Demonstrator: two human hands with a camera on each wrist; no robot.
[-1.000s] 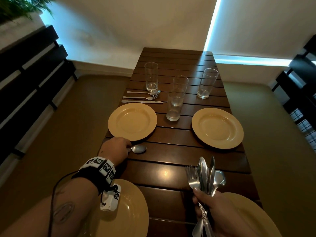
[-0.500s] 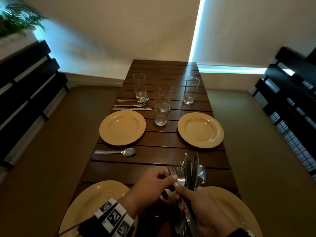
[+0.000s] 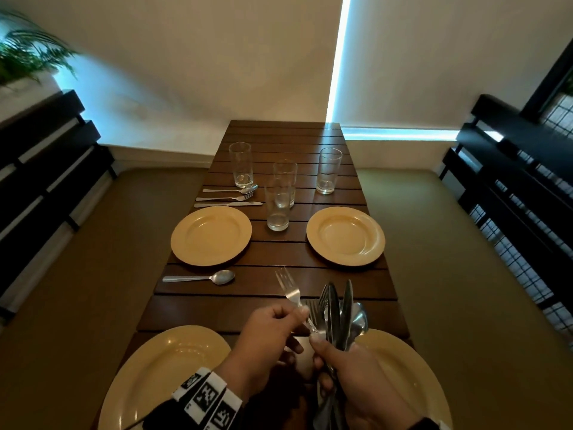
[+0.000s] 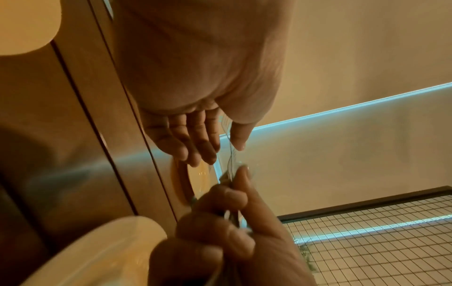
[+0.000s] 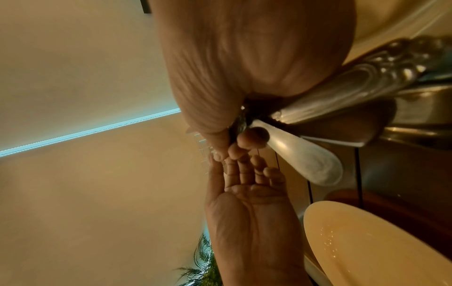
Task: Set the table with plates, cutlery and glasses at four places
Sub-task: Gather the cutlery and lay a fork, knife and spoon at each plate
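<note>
My left hand [image 3: 288,318] pinches a fork [image 3: 290,290] by its neck and holds it partly out of a bundle of cutlery [image 3: 339,315] that my right hand [image 3: 347,367] grips upright over the near end of the table. Four yellow plates lie on the slatted wooden table [image 3: 279,302]: far left plate [image 3: 210,235], far right plate [image 3: 345,235], near left plate [image 3: 161,373], near right plate [image 3: 403,373]. A lone spoon [image 3: 201,277] lies below the far left plate. A spoon, fork and knife set [image 3: 229,197] lies above it. Several glasses [image 3: 280,197] stand mid-table.
Dark slatted benches [image 3: 46,169] flank the table on the left, and another bench [image 3: 521,169] on the right. A potted fern [image 3: 28,60] sits at top left. A white wall closes the far end.
My left hand left the spoon on the table, came back to the bundle and drew one fork up and to the left, out of it. The head view rose and pulled back.
</note>
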